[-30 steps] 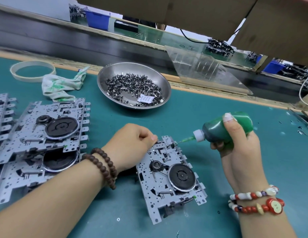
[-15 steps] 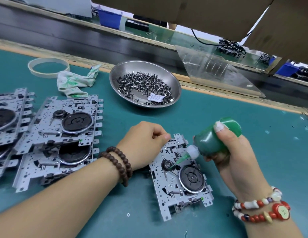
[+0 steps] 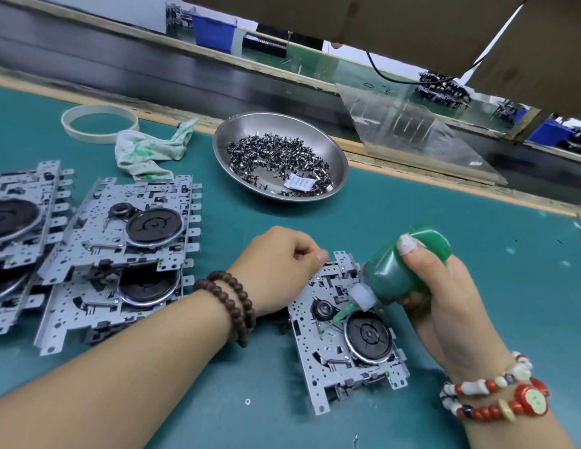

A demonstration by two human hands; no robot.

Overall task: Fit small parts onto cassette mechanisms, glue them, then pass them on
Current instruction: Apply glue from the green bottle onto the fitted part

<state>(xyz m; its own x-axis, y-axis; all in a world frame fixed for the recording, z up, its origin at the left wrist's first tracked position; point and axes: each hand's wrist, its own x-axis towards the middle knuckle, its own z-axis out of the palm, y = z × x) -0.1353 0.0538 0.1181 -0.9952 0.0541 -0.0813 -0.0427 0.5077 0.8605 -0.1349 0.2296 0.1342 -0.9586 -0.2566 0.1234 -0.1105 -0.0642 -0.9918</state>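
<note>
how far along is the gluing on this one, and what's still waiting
Done: the mechanism lies flat with green glue dabs already by its near edge. In hand: the left hand steadies its far corner while the right hand tips the green bottle, nozzle down beside the black wheel. Left: passing it on; the stacked mechanisms wait at left.

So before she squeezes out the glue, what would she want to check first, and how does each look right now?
1. Glue bottle firmly held: ok, the right hand has its grip wrapped around it.
2. Nozzle aimed at the mechanism: ok, the tip points down at the plate beside the black wheel.
3. Mechanism steadied: ok, the left hand rests on its far left corner.
4. Small part seated properly: cannot tell, too small to see.
5. Tip actually touching the metal: cannot tell.
6. Rag nearby for drips: ok, it lies beside the bowl.
</note>
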